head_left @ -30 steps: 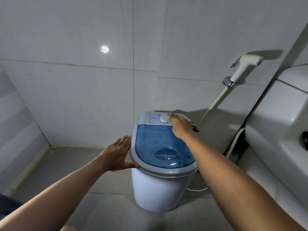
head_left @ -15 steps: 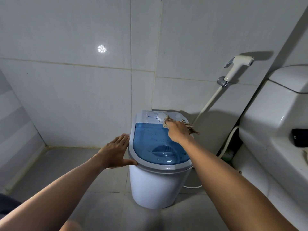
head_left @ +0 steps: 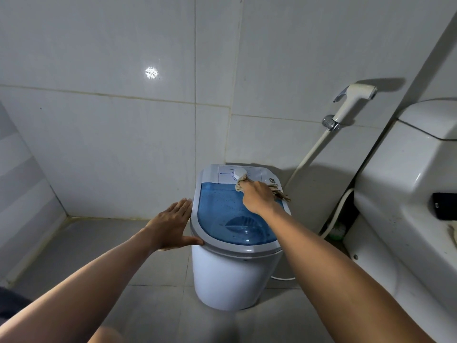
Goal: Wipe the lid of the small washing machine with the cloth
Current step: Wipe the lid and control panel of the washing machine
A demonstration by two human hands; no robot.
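A small white washing machine [head_left: 227,276] stands on the tiled floor in a corner. Its lid [head_left: 222,214] is translucent blue with a grey rim, and a white dial [head_left: 240,173] sits on the panel behind it. My right hand [head_left: 259,199] presses a beige cloth [head_left: 278,191] onto the far right part of the lid, just below the dial. The cloth sticks out on both sides of the hand. My left hand [head_left: 170,225] lies flat and spread against the lid's left rim, thumb on the front edge.
A white toilet tank [head_left: 405,184] and bowl fill the right side. A bidet sprayer [head_left: 353,100] hangs on the wall, its hose [head_left: 309,152] dropping behind the machine. Tiled walls close in behind and to the left. A white cord [head_left: 284,278] lies on the floor.
My right hand with the cloth has slid from the dial panel toward me and slightly down onto the back edge of the blue lid. My left hand stays on the rim.
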